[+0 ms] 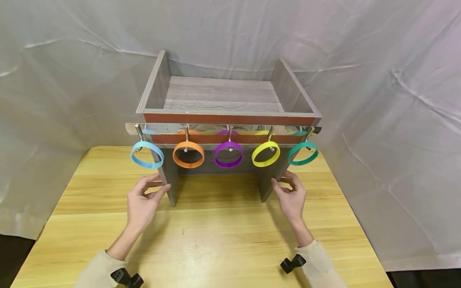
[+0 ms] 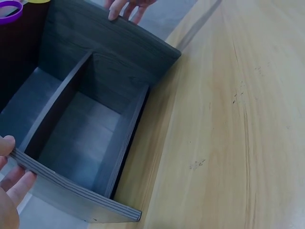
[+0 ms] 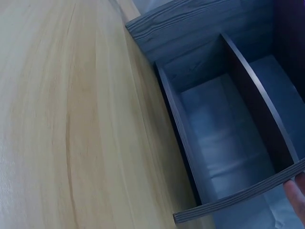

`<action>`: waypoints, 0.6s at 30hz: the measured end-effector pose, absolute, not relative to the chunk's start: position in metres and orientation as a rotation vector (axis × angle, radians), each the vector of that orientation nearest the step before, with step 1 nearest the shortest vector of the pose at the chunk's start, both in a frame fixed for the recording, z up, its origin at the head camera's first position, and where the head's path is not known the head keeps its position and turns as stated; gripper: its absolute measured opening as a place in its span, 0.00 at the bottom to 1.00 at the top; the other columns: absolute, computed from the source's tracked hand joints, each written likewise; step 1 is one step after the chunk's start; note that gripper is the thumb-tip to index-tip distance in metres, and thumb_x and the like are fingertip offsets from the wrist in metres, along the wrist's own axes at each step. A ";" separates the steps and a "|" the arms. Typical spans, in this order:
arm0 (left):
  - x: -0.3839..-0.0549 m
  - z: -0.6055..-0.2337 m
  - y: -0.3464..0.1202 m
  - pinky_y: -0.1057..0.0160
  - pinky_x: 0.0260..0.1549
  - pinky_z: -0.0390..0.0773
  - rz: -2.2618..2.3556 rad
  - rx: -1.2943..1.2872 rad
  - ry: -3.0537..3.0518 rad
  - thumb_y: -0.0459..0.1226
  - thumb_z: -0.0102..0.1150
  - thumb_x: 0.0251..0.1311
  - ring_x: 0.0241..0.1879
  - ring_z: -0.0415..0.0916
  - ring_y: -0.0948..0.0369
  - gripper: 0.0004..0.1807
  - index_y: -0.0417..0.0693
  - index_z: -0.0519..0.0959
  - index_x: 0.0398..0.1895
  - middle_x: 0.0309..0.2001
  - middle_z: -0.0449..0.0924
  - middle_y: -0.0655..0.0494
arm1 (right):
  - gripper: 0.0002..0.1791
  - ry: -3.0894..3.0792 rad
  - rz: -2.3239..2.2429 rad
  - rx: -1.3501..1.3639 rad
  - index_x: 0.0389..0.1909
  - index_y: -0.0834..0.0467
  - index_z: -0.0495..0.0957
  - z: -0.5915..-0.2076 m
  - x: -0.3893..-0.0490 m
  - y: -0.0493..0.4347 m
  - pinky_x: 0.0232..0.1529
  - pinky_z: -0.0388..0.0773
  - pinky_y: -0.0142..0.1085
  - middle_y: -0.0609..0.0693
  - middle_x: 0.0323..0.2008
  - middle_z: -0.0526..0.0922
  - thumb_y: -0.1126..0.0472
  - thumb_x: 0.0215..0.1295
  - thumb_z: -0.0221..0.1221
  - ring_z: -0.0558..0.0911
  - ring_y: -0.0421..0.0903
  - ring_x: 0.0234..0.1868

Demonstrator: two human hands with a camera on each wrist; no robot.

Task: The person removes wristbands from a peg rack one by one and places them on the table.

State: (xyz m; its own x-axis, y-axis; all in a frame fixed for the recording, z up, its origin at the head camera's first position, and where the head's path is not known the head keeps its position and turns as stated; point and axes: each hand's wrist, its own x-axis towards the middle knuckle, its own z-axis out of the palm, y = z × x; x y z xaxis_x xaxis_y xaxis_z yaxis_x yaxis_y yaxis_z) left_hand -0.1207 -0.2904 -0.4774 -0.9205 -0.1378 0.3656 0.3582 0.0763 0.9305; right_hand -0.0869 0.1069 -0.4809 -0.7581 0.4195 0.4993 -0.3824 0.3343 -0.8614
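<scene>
A grey wood-grain shelf unit point(image 1: 225, 94) stands on the table, with a metal bar across its front. From hooks on the bar hang a light blue ring point(image 1: 145, 165), an orange ring point(image 1: 188, 165), a purple ring point(image 1: 228, 165), a yellow ring point(image 1: 265, 163) and a green ring point(image 1: 302, 162). My left hand point(image 1: 141, 204) pinches the front edge of the left side panel, thumb inside and fingers outside. On the other side, my right hand point(image 1: 293, 200) grips the right side panel point(image 1: 266, 186) the same way. The right wrist view shows only its fingertips point(image 3: 295, 193) at the panel edge.
The yellow wooden table point(image 1: 201, 248) carries the unit. Grey sheeting point(image 1: 230, 32) rises behind it and along both sides. Inside the unit, a cross board point(image 2: 57, 105) runs between the side panels. Small black devices point(image 1: 126, 278) are strapped on both sleeves.
</scene>
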 end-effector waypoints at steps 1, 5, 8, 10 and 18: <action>-0.121 -0.477 -0.290 0.77 0.36 0.89 -1.900 -0.217 -2.007 0.16 0.70 0.54 0.40 0.85 0.78 0.21 0.29 0.84 0.52 0.41 0.85 0.78 | 0.15 -1.917 1.498 -0.035 0.50 0.70 0.84 -0.480 -0.087 0.107 0.30 0.87 0.21 0.36 0.42 0.86 0.74 0.61 0.69 0.88 0.41 0.40; -0.122 -0.477 -0.290 0.77 0.36 0.88 -1.879 -0.217 -2.024 0.17 0.70 0.55 0.40 0.85 0.79 0.20 0.30 0.84 0.53 0.41 0.84 0.79 | 0.15 -1.917 1.502 -0.053 0.49 0.72 0.83 -0.477 -0.088 0.106 0.29 0.86 0.20 0.36 0.41 0.86 0.77 0.60 0.68 0.87 0.37 0.39; -0.122 -0.476 -0.290 0.78 0.37 0.88 -1.866 -0.219 -2.033 0.18 0.70 0.56 0.40 0.85 0.79 0.20 0.31 0.84 0.53 0.42 0.84 0.79 | 0.16 -1.915 1.507 -0.053 0.49 0.75 0.81 -0.476 -0.088 0.104 0.29 0.85 0.19 0.37 0.40 0.86 0.79 0.59 0.67 0.86 0.35 0.38; -0.122 -0.476 -0.291 0.78 0.37 0.88 -1.862 -0.218 -2.034 0.17 0.70 0.56 0.40 0.84 0.79 0.20 0.31 0.84 0.53 0.41 0.85 0.80 | 0.16 -1.916 1.505 -0.046 0.49 0.77 0.81 -0.475 -0.088 0.104 0.29 0.85 0.19 0.37 0.40 0.86 0.80 0.59 0.66 0.86 0.34 0.38; -0.119 -0.477 -0.289 0.78 0.36 0.88 -1.845 -0.210 -2.037 0.18 0.70 0.57 0.40 0.85 0.79 0.19 0.31 0.84 0.53 0.42 0.85 0.80 | 0.17 -1.926 1.539 -0.034 0.50 0.71 0.83 -0.476 -0.088 0.108 0.28 0.86 0.20 0.36 0.41 0.86 0.80 0.59 0.68 0.86 0.33 0.39</action>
